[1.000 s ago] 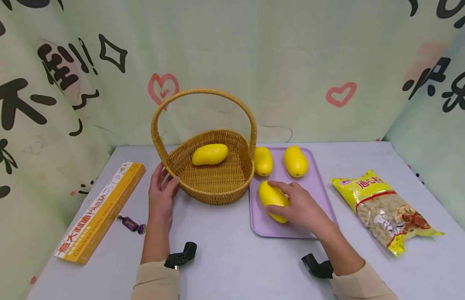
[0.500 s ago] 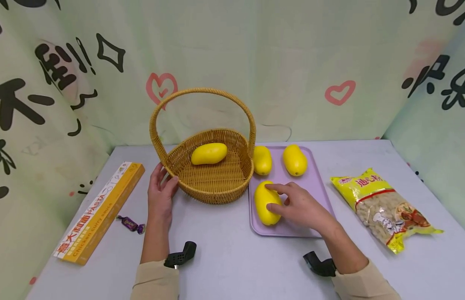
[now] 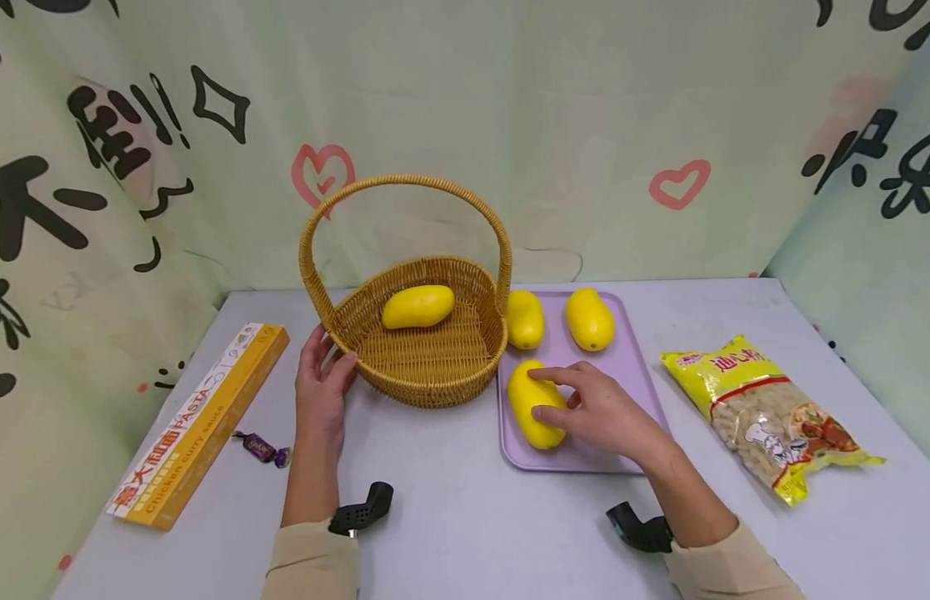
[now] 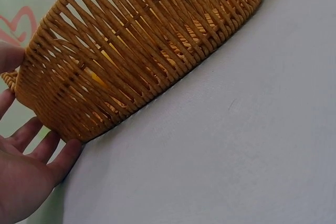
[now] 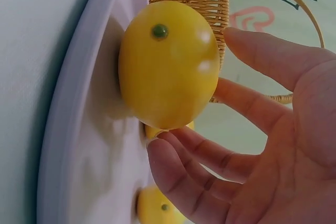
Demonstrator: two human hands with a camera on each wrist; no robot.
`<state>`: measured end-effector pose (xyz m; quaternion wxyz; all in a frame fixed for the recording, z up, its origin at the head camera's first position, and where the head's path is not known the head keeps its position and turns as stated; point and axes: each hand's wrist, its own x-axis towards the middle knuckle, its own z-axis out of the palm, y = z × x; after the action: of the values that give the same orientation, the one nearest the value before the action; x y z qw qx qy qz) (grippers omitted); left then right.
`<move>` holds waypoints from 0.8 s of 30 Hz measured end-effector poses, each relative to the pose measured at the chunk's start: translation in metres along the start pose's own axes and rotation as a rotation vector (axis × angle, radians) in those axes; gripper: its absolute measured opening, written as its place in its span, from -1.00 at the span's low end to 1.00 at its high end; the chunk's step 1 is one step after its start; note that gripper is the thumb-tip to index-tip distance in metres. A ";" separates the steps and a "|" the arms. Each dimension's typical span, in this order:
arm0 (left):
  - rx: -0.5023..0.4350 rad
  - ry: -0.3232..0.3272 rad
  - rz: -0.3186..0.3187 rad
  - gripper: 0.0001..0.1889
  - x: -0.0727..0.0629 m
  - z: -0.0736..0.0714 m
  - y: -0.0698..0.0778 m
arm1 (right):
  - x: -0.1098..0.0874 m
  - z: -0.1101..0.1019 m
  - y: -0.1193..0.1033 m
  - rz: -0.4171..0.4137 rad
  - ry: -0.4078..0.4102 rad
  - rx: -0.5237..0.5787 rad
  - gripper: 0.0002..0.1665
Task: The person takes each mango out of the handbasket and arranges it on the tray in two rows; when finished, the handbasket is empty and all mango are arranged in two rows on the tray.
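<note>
A brown wicker basket (image 3: pixel 427 375) with a tall arched handle stands in the middle, one yellow mango (image 3: pixel 418 307) lying inside. At its left end, my left hand (image 3: pixel 322 387) holds the basket, thumb near the rim and fingers along the outer wall. To the right is a lilac tray (image 3: pixel 585 450). On its near part lies another yellow mango (image 3: pixel 534 408); the right wrist view shows its green stem end. My right hand (image 3: pixel 603 412) is beside this mango, fingers spread and relaxed, thumb just off its skin.
Two more mangoes, one left (image 3: pixel 526 320) and one right (image 3: pixel 590 320), lie on the tray's far part. A yellow pasta box (image 3: pixel 202 425) and a purple wrapped candy (image 3: pixel 260 447) lie at left. At right lies a plastic food bag (image 3: pixel 768 425). A printed curtain (image 3: pixel 570 125) hangs behind the table.
The near mango has turned more lengthwise and shifted slightly left on the tray. My right hand has loosened from round it. My left hand and the basket stay put.
</note>
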<state>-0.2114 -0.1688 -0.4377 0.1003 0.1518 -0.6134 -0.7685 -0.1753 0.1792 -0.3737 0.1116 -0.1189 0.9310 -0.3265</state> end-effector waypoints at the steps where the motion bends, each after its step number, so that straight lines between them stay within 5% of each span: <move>1: 0.001 0.000 0.001 -0.31 0.000 0.000 0.000 | 0.000 0.000 -0.001 0.002 0.004 -0.008 -0.36; 24: -0.001 -0.005 0.009 -0.31 -0.001 0.000 -0.001 | -0.002 -0.017 -0.021 -0.149 0.172 -0.043 -0.46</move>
<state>-0.2103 -0.1686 -0.4385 0.1023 0.1471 -0.6140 -0.7687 -0.1755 0.1737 -0.3471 0.0041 -0.1615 0.9326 -0.3228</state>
